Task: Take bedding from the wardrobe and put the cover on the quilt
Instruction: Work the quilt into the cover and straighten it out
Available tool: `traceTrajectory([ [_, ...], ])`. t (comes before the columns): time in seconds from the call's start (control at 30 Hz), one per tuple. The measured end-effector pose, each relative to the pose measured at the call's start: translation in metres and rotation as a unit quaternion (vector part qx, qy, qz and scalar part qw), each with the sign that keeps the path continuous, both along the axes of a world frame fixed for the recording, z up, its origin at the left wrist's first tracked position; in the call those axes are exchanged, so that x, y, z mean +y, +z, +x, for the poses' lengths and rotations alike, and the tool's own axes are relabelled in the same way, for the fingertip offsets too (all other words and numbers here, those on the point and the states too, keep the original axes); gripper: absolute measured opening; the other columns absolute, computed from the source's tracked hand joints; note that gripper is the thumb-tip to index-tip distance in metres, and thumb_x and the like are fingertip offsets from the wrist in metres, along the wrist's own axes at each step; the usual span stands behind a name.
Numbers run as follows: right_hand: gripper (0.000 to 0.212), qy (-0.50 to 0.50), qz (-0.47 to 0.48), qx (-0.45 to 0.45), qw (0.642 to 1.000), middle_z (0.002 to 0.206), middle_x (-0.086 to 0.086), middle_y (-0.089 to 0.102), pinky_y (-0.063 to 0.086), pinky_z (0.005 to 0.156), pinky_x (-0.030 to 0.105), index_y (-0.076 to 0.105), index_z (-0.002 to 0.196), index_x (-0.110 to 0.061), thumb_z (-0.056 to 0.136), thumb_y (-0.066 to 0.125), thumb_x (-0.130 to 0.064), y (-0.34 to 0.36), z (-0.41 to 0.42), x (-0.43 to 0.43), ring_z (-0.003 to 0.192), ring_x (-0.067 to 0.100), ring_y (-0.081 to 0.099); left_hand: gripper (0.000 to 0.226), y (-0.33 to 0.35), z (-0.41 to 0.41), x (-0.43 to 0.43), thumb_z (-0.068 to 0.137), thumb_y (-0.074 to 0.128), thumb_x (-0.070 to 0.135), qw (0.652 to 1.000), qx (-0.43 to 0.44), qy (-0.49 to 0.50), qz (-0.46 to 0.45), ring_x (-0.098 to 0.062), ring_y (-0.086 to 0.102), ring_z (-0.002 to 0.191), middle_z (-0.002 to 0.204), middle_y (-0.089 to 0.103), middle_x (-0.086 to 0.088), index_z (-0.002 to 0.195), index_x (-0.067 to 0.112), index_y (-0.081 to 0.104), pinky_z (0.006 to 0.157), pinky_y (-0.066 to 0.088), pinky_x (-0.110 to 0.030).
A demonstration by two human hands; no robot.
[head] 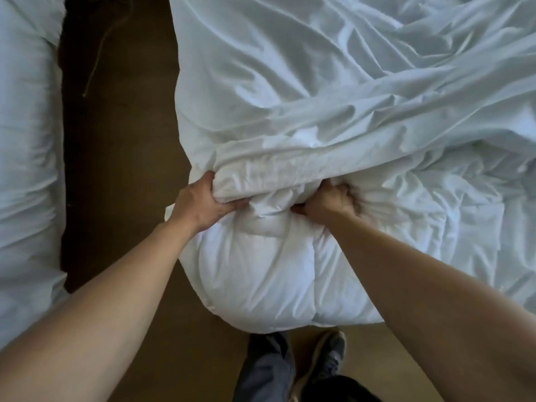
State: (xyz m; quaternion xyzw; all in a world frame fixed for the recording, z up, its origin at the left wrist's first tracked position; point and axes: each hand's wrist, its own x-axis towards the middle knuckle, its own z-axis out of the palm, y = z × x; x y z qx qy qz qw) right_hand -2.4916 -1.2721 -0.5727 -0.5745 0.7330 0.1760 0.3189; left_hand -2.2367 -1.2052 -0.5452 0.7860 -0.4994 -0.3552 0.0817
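Note:
A puffy white quilt (261,271) bulges off the bed's near end in front of me. A thin white cover (304,105) lies crumpled over the bed beyond it, its bunched edge running across the quilt's top. My left hand (203,201) grips the cover's rolled edge at the left corner. My right hand (327,201) grips a fistful of white fabric at the middle of that edge, fingers curled in; whether it holds cover, quilt or both I cannot tell. How far the quilt reaches inside the cover is hidden.
A second bed with white bedding (26,155) stands at the left. Between the beds runs a strip of brown carpet (121,140) with a thin cord (98,53) on it. My legs and a shoe (327,358) stand below the quilt.

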Motion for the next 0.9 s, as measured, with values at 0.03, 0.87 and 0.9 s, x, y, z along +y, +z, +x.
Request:
traceTrajectory([
  [0.03, 0.117, -0.018, -0.021, 0.009, 1.0, 0.157, 0.022, 0.024, 0.026, 0.116, 0.054, 0.008, 0.156, -0.03, 0.068, 0.067, -0.081, 0.001, 0.002, 0.008, 0.145, 0.039, 0.027, 0.089, 0.001, 0.007, 0.007, 0.06, 0.069, 0.087, 1.0, 0.016, -0.006, 0.004, -0.028, 0.064, 0.102, 0.114, 0.066, -0.002, 0.12, 0.024, 0.051, 0.088, 0.054, -0.045],
  [0.87, 0.031, -0.119, -0.444, -0.124, 0.879, 0.122, 0.013, 0.06, 0.045, 0.096, 0.043, 0.07, 0.116, -0.01, 0.087, 0.071, -0.021, 0.015, 0.146, 0.209, 0.112, 0.032, 0.055, 0.014, -0.075, 0.193, 0.131, 0.092, 0.065, 0.009, 0.928, -0.14, 0.338, -0.065, -0.025, 0.059, 0.097, 0.115, 0.062, -0.009, 0.105, 0.013, 0.065, 0.077, 0.048, -0.031],
  [0.9, 0.023, -0.078, -0.444, -0.176, 0.875, 0.111, 0.01, 0.064, 0.051, 0.085, 0.039, 0.072, 0.109, -0.008, 0.087, 0.072, -0.016, 0.013, 0.17, 0.214, 0.1, 0.027, 0.061, 0.012, -0.075, 0.196, 0.128, 0.094, 0.062, 0.007, 0.929, -0.11, 0.342, -0.089, -0.019, 0.058, 0.09, 0.111, 0.063, -0.006, 0.102, 0.015, 0.065, 0.071, 0.048, -0.024],
])
